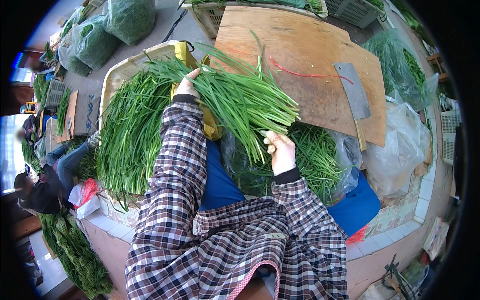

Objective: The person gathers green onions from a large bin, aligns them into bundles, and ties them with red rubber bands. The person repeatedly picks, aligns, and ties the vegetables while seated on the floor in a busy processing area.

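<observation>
My left hand point(187, 82) grips a loose bunch of long, flat green chive-like leaves point(230, 95) by its leafy part. The pale stem ends point right and down toward my right hand point(280, 150), whose fingers are closed at the lower stems. A heap of the same greens point(127, 130) lies in a cream plastic crate point(105, 92) at left. A wooden board point(295, 35) holds a cleaver point(352, 92) and a red tie point(307, 75). Below the board, cut greens point(315, 162) sit in a clear bag point(350, 150). A yellow bag point(212, 127) is behind the bunch.
Bagged greens point(127, 20) stand at top left. More crates point(350, 12) are at the top. Clear bags point(395, 140) lie at right. Another person's jeans-clad leg point(70, 167) is at far left, near piled greens point(72, 255). A tiled ledge point(375, 240) runs around me.
</observation>
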`<state>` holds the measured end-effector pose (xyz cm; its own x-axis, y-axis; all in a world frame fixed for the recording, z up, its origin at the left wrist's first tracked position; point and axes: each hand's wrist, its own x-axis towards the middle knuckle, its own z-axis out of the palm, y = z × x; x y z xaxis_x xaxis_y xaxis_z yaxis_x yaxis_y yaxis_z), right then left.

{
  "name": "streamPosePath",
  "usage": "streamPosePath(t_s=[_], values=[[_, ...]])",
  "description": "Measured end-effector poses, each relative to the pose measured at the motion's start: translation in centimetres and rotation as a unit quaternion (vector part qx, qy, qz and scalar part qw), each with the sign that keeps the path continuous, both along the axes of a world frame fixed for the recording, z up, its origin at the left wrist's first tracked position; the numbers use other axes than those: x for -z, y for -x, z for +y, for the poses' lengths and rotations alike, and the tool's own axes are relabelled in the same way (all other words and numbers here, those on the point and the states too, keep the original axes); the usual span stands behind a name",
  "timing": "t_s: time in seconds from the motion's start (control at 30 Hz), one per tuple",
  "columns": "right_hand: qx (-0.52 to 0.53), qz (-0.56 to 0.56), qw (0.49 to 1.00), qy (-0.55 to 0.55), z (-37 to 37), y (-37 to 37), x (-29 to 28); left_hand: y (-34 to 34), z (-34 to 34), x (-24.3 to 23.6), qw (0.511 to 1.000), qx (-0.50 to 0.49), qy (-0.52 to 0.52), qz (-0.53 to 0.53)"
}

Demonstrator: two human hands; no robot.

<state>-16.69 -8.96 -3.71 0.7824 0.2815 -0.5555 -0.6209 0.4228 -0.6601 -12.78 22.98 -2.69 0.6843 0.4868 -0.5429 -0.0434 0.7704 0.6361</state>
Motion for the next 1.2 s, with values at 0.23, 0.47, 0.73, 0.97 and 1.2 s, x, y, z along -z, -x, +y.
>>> streamPosePath(t_s=[0.23,0.47,0.73,0.97,1.2], values=[[-0.39,-0.133,0.722,0.556,-14.0,-1.1,3.4,-0.3,0.2,0.5,0.999,-0.021,-0.024,0.012],[-0.08,-0.568,0.646,0.504,-4.8,-2.0,-4.8,-0.1,0.8,0.5,1.0,-0.005,-0.022,0.006],[-0.298,-0.535,0.619,0.491,2.6,4.1,-3.6,-0.8,-0.8,-0.1,0.999,0.016,-0.04,-0.022],[-0.104,-0.469,0.702,0.525,-5.3,-4.5,-5.5,-0.3,-0.8,-1.7,0.998,0.022,-0.037,0.038],[-0.189,-0.471,0.728,0.46,-3.1,-6.4,-4.7,-1.1,1.4,0.9,0.961,0.147,-0.015,-0.236]])
